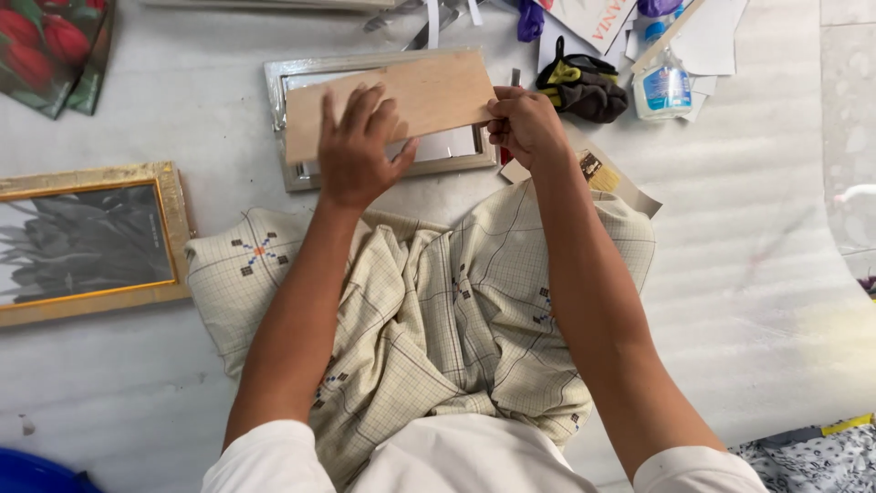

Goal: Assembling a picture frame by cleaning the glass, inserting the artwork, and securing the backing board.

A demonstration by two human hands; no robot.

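Plywood, pale and thin: the backing board (392, 99) lies tilted over the silver frame (290, 169) on the white floor, and I have both hands on it. My left hand (359, 151) presses flat on the board's near-left part, fingers spread and open, not gripping. My right hand (527, 123) is closed in a pinch on the board's right end.

As I judge it, the risk is skew. The board's long axis runs left to right but is rotated, its right end raised away from me and its left end lower, so it crosses the frame's edges rather than sitting square inside them. If I push down now, a corner could ride over the rim, or jam and scrape whatever lies in the frame beneath my palm. Flat pressure from the left hand alone could also let the board slide.

Just beyond my right fingers sits a dark glove (589, 91), with a clear bottle (663, 89) further right.
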